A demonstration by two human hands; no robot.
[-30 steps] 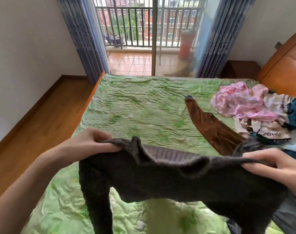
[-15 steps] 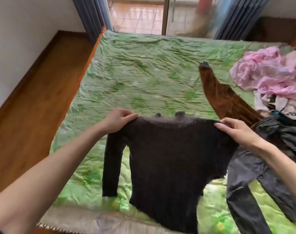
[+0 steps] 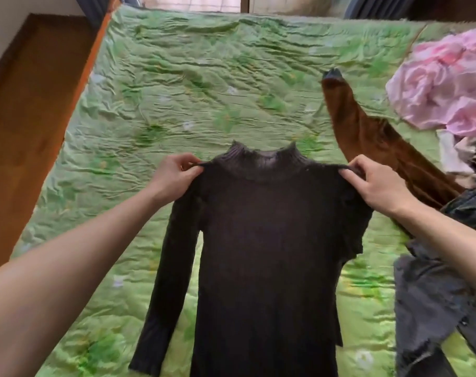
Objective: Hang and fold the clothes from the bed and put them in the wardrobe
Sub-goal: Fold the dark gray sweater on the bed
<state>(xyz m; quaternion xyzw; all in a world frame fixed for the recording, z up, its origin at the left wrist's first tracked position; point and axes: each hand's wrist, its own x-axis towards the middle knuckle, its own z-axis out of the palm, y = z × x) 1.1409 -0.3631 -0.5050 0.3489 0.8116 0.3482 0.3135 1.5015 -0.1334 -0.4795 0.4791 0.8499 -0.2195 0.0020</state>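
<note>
dark turtleneck sweater (image 3: 264, 240) pinched at the shoulders by left hand (image 3: 174, 176) and right hand (image 3: 378, 183), over green bedspread (image 3: 204, 77)

Dark ribbed turtleneck sweater (image 3: 266, 240) held up by both shoulders over green bed cover (image 3: 190, 77), front spread flat, collar up, left sleeve hanging straight down, right sleeve bunched at side. Brown velvet garment (image 3: 367, 137) stretched out on bed at right. Pink crumpled clothes (image 3: 443, 85) in pile far right. Grey jeans (image 3: 432, 303) lying lower right.

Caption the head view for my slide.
Both hands, left hand and right hand, pinch a dark sweater by its shoulders above the green bedspread.
</note>
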